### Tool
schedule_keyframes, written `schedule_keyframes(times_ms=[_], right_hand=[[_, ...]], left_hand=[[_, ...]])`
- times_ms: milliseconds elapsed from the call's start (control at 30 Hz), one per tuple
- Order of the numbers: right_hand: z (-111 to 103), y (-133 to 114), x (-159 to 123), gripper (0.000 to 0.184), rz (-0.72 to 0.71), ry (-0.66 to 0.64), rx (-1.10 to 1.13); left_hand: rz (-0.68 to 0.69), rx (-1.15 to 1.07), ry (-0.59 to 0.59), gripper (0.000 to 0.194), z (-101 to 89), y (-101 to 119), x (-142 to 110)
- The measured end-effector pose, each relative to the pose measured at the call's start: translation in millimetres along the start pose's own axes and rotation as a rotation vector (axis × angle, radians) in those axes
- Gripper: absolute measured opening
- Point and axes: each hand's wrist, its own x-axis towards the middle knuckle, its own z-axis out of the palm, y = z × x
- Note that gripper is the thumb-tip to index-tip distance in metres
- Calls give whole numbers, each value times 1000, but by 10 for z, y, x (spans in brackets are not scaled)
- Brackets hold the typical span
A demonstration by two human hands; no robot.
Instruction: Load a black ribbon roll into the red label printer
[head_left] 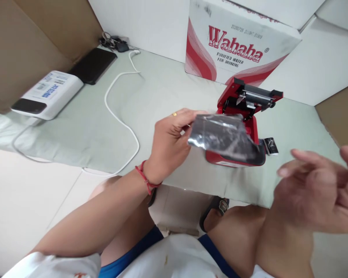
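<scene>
My left hand (172, 143) pinches the left end of a dark, glossy piece of plastic film (217, 133). The film stretches to the right in front of a red and black label printer (227, 94), whose lid is raised with a roller showing. It hides part of the printer's body, and I cannot tell whether the two touch. Off to the right, my right hand (319, 189) hangs over the table's front edge, fingers apart and nothing in them, slightly blurred. Beside the printer's right side lies a small black, shiny piece (271, 146).
Behind the printer stands a white and red Wahaha water carton (237, 46). A white cable (113, 110) winds across the pale green tablecloth (168, 85). At the left are a white device (58, 88), a flat black slab (94, 65) and keys (116, 42).
</scene>
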Motion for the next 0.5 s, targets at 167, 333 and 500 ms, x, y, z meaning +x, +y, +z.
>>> schedule_keyframes(times_ms=[167, 333, 500], right_hand=[[-231, 888, 160, 23, 276, 25, -273], [-630, 1474, 187, 28, 485, -177, -557], [-744, 1767, 169, 50, 555, -478, -721]], left_hand=[[21, 470, -65, 35, -141, -350, -15], [-185, 707, -506, 47, -211, -522, -1], [-303, 812, -503, 40, -138, -451, 36]])
